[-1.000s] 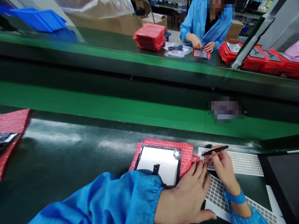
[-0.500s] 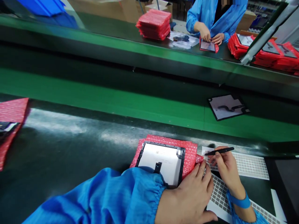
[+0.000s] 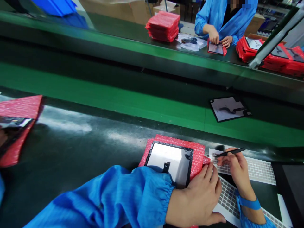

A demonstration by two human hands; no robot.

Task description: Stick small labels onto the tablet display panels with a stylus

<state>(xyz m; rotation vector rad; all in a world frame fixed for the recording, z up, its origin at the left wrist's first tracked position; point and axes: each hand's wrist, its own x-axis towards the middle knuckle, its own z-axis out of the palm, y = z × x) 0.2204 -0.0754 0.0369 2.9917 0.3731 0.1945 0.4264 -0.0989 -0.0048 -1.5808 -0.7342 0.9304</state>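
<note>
My left hand lies flat with its fingers stretched out. Its fingertips touch the left end of a white sheet of small grey square stickers. Under my left forearm is a tablet screen panel, white back up with a black frame, on red bubble wrap. Between the fingers of my right hand is a pair of black tweezers, tips pointing left. The tips are over the left end of a second sticker sheet. Whether they hold a sticker is too small to tell.
Another panel lies on the green belt. Across it, a co-worker in blue handles a panel between red stacks. At far left a person's hand is by a panel on red bubble wrap.
The view has swung slightly left, so most things sit farther right. The tweezers' tips have shifted a little right along the sheet. Another person's hand now shows at the left edge.
</note>
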